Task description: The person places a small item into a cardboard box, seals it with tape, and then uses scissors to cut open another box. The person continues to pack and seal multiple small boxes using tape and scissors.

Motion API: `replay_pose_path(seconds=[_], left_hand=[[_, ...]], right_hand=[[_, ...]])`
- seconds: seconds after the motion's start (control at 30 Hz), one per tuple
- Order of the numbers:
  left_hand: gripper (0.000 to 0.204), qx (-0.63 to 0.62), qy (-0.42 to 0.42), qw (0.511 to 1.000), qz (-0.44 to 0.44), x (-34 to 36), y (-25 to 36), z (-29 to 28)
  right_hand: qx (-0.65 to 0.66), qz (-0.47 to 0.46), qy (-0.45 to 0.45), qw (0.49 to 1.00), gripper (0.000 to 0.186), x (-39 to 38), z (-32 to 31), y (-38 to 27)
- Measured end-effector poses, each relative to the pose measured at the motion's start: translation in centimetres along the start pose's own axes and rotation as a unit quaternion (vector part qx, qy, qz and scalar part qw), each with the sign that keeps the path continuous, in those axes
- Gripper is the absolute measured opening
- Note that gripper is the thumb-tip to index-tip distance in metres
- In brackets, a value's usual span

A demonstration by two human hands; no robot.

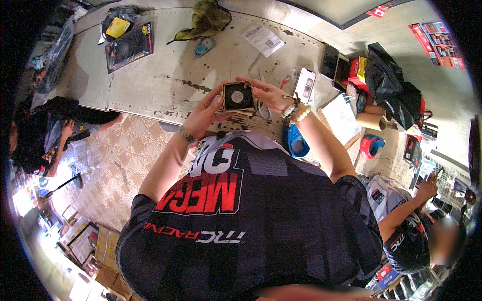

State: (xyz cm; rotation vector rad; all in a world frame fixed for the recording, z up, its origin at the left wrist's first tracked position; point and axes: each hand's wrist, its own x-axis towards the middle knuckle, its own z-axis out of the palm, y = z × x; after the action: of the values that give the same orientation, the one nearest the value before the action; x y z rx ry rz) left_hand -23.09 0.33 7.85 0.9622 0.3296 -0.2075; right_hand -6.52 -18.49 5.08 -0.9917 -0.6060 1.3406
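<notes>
Over the front edge of the table I hold a small, square, open box [239, 110] between both hands. Black lining fills it, and a round silver-grey disc [237, 96] shows in its middle. My left hand [207, 108] is closed around the box's left side, a watch on the wrist. On the opposite side my right hand [269, 96] grips the box, with beaded bracelets at that wrist. A white phone [304, 86] with a lit screen lies just beyond the right wrist. Beneath the right forearm sits a blue tape dispenser [297, 142].
An olive cloth [211, 19], a paper label [263, 40] and a blister pack [129, 48] lie across the table [165, 55]. Black plastic bags [391, 75], a cardboard tube [371, 121] and a red-blue tape dispenser [372, 146] crowd the right. People are at both sides.
</notes>
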Motion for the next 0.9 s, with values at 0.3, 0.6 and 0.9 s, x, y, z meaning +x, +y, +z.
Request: replay_pose_path(seconds=[0.3,0.6,0.9], left_hand=[[0.061,0.217,-0.055,0.973,0.047,2.6,0.7,-1.7],[0.060,0.190,-0.035,0.981,0.022,3.6,1.7,-1.6],[0.062,0.020,-0.024,0.996,-0.082,3.1,1.3,-1.9]], right_hand=[[-0.181,0.036,0.090,0.979,0.064,1.4,2.1,-0.1],[-0.230,-0.001,0.119,0.966,0.055,1.8,2.9,0.3],[-0.166,-0.024,0.084,0.982,0.062,1.0,3.5,0.3]])
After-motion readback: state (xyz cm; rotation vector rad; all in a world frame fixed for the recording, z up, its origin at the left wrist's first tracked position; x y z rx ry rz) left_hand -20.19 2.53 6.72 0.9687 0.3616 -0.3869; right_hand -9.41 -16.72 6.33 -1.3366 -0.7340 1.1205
